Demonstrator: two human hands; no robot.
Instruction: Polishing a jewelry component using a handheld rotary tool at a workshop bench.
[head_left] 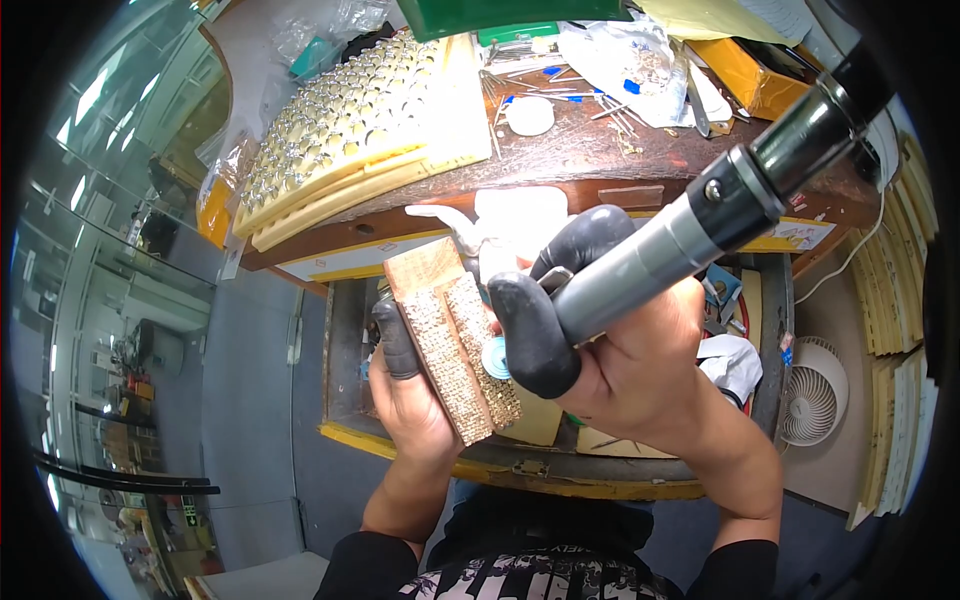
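Note:
My left hand point(415, 405) grips a wire brush point(447, 345), a wooden block with rows of short brass-coloured bristles, held tilted over the open drawer. A black finger cot covers the left thumb, which presses along the block's side. My right hand point(640, 365) is closed round a grey and black rotary handpiece point(645, 262), with black cots on the thumb and a finger. At its working end a small light-blue disc point(495, 358) is at the bristles; whether it touches them I cannot tell. My right thumb partly hides the disc.
An open drawer point(510, 480) with a yellow edge lies below my hands. Upon the wooden bench point(560, 160) stand a tray of many shiny round pieces point(350, 110), scattered burs, a white round lid point(530, 116) and a plastic bag point(625, 70). A white fan point(815, 390) stands at right.

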